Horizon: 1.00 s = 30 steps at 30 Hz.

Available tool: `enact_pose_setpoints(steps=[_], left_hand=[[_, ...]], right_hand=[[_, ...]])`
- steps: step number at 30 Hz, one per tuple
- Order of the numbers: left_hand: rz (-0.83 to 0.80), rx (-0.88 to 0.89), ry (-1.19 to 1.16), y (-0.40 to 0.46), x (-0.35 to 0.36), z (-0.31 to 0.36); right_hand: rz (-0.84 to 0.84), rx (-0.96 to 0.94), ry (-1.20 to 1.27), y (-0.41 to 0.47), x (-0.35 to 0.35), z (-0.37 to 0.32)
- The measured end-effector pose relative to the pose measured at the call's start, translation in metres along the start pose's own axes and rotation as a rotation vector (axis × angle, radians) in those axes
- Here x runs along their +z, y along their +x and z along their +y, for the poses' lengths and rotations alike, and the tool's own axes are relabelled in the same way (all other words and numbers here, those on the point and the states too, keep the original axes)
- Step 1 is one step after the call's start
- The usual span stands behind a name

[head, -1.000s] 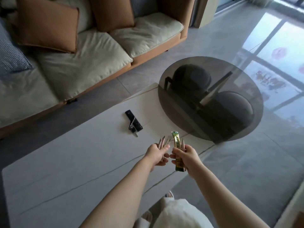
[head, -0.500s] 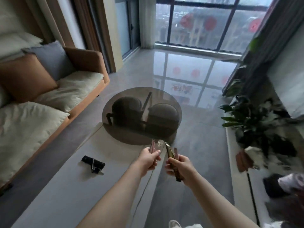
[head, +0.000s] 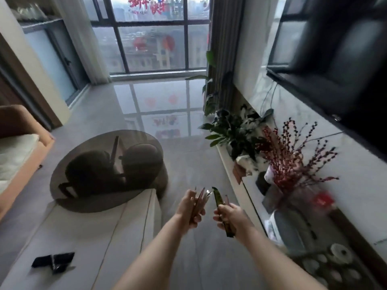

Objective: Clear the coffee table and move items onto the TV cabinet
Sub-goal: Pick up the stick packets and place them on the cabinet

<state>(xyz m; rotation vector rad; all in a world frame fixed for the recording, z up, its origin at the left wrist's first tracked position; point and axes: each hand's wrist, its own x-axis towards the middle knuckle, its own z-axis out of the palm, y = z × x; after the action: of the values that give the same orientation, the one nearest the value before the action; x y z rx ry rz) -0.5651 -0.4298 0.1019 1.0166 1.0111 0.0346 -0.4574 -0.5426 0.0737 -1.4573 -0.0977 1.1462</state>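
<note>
Green sachet [head: 217, 199] sits gripped in the right hand [head: 229, 214], long axis steep, top end tipped up and slightly left. Left hand [head: 191, 207] clasps thin brown sticks [head: 200, 200] pointing up, both hands over the floor beside the bench [head: 88, 237].

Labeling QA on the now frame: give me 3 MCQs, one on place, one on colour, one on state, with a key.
1. Where is the black remote?
A. on the white coffee table
B. on the TV cabinet
C. in the left hand

2. What colour is the packet in the right hand?
A. blue
B. green
C. white

3. What is the state of the left hand?
A. open and empty
B. flat on the table
C. closed on thin sticks

Key: 1 A, the remote lies on the tabletop at lower left, away from both hands. 2 B, the packet's top end shows green above the fist. 3 C, the fingers wrap brownish sticks that fan out above them.
</note>
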Motion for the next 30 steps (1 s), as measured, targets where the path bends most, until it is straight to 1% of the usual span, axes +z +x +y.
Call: enact_pose_setpoints(steps=[3,6,9,12,16,18,20,23,25,30], left_hand=[[-0.057,-0.006,0.055,0.002,0.049,-0.018],[-0.091,0.048,0.177,0.007,0.096,-0.041],[-0.202,0.085,0.280,0.010,0.137,-0.064],[-0.310,0.068,0.330,0.006,0.174,-0.079],[-0.472,0.038,0.368,-0.005,0.223,-0.094],[-0.543,-0.001,0.383,-0.012,0.242,-0.101],[-0.625,-0.021,0.451,-0.019,0.258,-0.109],[-0.716,0.027,0.629,-0.027,0.279,-0.125],[-0.767,0.023,0.692,-0.032,0.293,-0.140],[-0.890,-0.037,0.783,-0.056,0.323,-0.187]], right_hand=[[0.071,0.021,0.088,-0.017,-0.047,0.007],[0.180,0.008,0.179,-0.037,-0.091,0.015],[0.294,-0.024,0.257,-0.061,-0.130,0.025],[0.405,-0.069,0.293,-0.093,-0.162,0.039],[0.621,-0.101,0.329,-0.138,-0.200,0.054],[0.718,-0.103,0.353,-0.159,-0.214,0.064],[0.814,-0.085,0.390,-0.179,-0.223,0.076],[0.931,-0.077,0.467,-0.209,-0.231,0.095],[1.013,-0.085,0.545,-0.228,-0.236,0.111],[1.151,-0.096,0.715,-0.278,-0.246,0.152]])
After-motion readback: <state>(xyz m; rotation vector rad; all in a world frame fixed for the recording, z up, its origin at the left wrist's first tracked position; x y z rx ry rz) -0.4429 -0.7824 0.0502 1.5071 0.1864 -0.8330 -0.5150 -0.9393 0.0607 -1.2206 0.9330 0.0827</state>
